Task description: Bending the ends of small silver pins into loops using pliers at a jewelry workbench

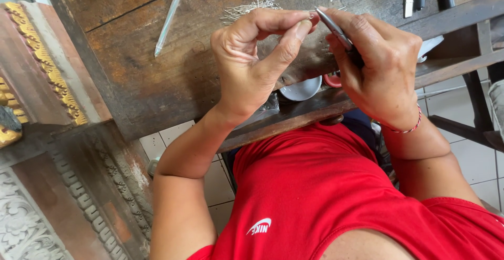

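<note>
Above the wooden bench [157,76], right hand [378,66] grips pliers [336,29] pointing up-left; left hand [252,55] pinches at their tip.

Over a worn wooden workbench [157,76], the left hand [252,60] pinches something too small to make out between thumb and forefinger. At its three o'clock, touching fingertips, the right hand [380,68] grips slim metal pliers [336,29]. A pile of thin metal pins [247,9] lies at twelve o'clock.

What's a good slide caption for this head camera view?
Left hand pinches something tiny while right hand works pliers over a wooden bench.
</note>
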